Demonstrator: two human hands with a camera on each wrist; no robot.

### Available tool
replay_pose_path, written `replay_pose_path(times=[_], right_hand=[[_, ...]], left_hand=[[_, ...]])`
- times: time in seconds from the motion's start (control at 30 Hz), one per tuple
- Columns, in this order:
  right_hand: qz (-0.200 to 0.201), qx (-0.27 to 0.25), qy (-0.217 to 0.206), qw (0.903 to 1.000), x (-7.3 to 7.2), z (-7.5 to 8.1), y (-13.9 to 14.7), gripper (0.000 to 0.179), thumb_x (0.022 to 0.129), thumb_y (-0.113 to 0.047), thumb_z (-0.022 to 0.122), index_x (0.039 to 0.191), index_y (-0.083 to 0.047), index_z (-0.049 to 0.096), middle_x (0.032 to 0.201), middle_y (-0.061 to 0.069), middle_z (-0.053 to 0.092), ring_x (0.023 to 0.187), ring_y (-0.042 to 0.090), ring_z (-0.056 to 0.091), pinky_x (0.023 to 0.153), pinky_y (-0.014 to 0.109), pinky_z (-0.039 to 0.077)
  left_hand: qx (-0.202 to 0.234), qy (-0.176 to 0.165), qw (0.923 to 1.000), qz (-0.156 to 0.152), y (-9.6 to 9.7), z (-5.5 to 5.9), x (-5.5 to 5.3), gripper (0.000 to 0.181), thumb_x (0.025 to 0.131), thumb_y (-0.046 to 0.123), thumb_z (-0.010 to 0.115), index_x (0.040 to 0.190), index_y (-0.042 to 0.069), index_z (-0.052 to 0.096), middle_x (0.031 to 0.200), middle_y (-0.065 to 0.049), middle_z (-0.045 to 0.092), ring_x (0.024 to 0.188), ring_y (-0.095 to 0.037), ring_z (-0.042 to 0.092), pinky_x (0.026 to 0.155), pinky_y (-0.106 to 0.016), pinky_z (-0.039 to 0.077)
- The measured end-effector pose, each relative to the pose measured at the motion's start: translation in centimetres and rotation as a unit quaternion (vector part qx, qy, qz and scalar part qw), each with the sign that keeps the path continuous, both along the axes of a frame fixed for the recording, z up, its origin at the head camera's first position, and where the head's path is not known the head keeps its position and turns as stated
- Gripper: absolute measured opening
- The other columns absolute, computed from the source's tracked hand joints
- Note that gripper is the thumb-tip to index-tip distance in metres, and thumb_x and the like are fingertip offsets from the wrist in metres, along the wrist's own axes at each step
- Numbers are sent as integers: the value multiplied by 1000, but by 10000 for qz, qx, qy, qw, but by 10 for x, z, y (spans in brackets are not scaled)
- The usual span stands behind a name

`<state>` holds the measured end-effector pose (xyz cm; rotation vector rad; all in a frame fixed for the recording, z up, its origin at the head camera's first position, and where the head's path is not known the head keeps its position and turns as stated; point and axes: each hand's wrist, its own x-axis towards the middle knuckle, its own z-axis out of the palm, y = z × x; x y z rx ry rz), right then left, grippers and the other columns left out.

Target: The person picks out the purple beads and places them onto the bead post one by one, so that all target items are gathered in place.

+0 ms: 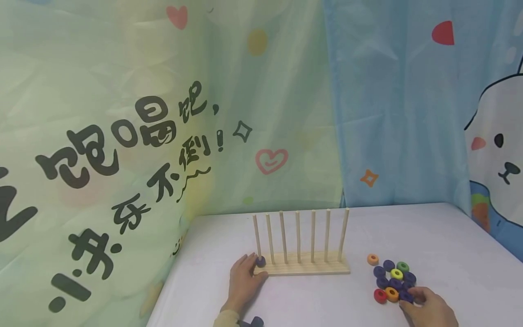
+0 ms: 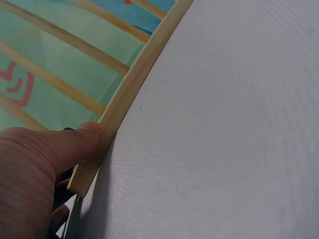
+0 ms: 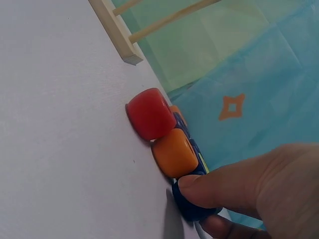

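My left hand (image 1: 244, 280) grips the left end of a wooden peg rack (image 1: 304, 269), its thumb pressed on the front edge of the base in the left wrist view. A dark blue bead (image 1: 260, 262) sits at the bottom of the leftmost peg, beside those fingers. At the right, my right hand (image 1: 434, 309) pinches another dark blue bead (image 3: 192, 205) between thumb and fingers, at the near edge of a group of beads. Right beside it lie an orange bead (image 3: 175, 153) and a red bead (image 3: 150, 113).
Several more beads lie bunched together, among them a green bead (image 1: 402, 266), a yellow bead (image 1: 396, 274) and a light orange bead (image 1: 372, 259). Upright pegs (image 1: 313, 236) rise from the rack. A printed curtain (image 1: 269, 113) hangs behind the white table (image 1: 323, 299).
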<state>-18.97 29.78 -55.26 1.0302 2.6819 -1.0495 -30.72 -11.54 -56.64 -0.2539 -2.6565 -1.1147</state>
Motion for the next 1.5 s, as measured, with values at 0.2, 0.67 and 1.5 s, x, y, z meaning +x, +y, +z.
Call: replay_pose_path(times=[0.2,0.67,1.5], right_hand=[[19,15,-173,9998,0,5,-4,59,86,-26,75,128,5,47,112,27,54,96,40,54,75,51,49],[-569,-262,91,9980,4,5,2,64,92,-32,68,136,4,38,126,30,49,100,44,52,76,55,46],[-572,-346,1416,9877,1,23,-36,56,88,-31,72,133,-4,51,92,10,62,76,23,54,55,31,41]], left_hand=[[-15,-26,10000,28,0,-2,-2,58,77,31,79,127,5,63,134,-10,61,132,-36,45,111,-58,30],[-18,-73,10000,34,0,-3,-2,59,76,32,79,126,5,63,134,-9,61,132,-36,45,111,-59,30],[64,66,9999,62,0,-2,0,56,76,31,79,124,6,65,132,-10,62,131,-37,46,110,-60,31]])
